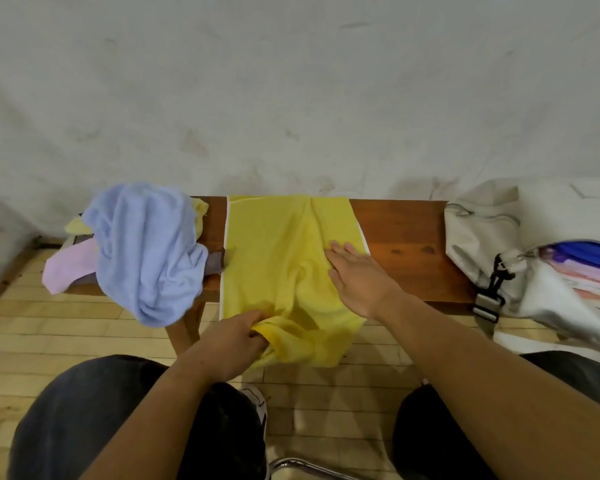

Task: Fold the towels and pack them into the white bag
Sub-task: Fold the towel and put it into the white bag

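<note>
Two hands, one towel: how does that get entered?

— Item 1, yellow towel (pixel 284 258): spread across the wooden bench (pixel 402 244), far end at the wall side, near end hanging off the near edge toward your knees. Your right hand (pixel 357 275) lies flat on it with the fingers straight and close together, likely to pin the cloth and press out the ridge running up its middle. Your left hand (pixel 236 344) has its fingers curled round a bunched fold at the near hem, probably to lift that end over for the first fold.

And the rest of the stock?

— Item 2, blue towel (pixel 146 251): unfolded, heaped at the left end of the bench and drooping over the near edge. A pink towel (pixel 66 268) and a second yellow one (pixel 198 209) show beneath it (waiting their turn, I judge). Item 3, white bag (pixel 482 237): at the right end, open, with folded towels (pixel 589 268) stacked inside, so you are part-way through the task. It sits within easy reach of your right arm.

Surface and room?

— Bench: brown, glossy, narrow, set against a scuffed whitish wall (pixel 291 98). Floor (pixel 66 327): pale wood blocks.
</note>
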